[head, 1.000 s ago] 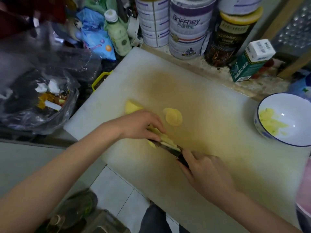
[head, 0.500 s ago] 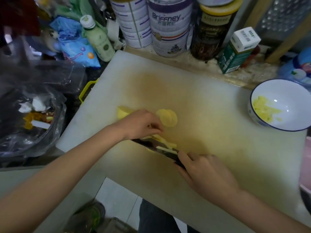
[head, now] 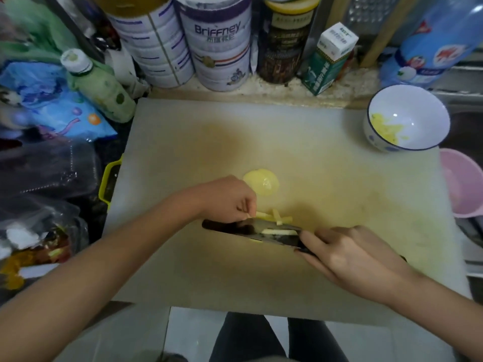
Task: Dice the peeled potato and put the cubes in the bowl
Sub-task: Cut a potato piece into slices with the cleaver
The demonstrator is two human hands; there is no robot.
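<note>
Potato cutting station: condition at the cutting board

The cutting board (head: 287,142) is the reference landmark. It is a pale plastic slab, stained yellow-brown across its middle, with a yellow handle (head: 109,182) at its left edge.

Potato: the peeled potato is pale yellow and already partly cut. One rounded potato slice (head: 261,182) lies flat near the board centre. Several thin potato strips (head: 274,217) lie crossed just nearer than that slice, against the far side of the knife blade (head: 251,231). One strip rests on the blade face, and a small piece lies on the board at the blade's near edge.

Bowl: the white bowl (head: 423,121) with a blue rim stands at the board's far right corner, overlapping the edge. It holds a small heap of yellow potato cubes (head: 386,126) on its left inner side.

Hands: the left hand (head: 224,202) sits left of the board centre, knuckles up, fingers curled down and closed on the strips at the blade; what lies under the palm is hidden. The right hand (head: 347,254) is on the near right part of the board, closed around the knife handle, with the index finger extended toward the blade. The dark blade lies tilted, its flat face turned upward, pointing left toward the left hand.

Beyond the board's far edge stand tins (head: 219,43) and a carton (head: 329,58)
</note>
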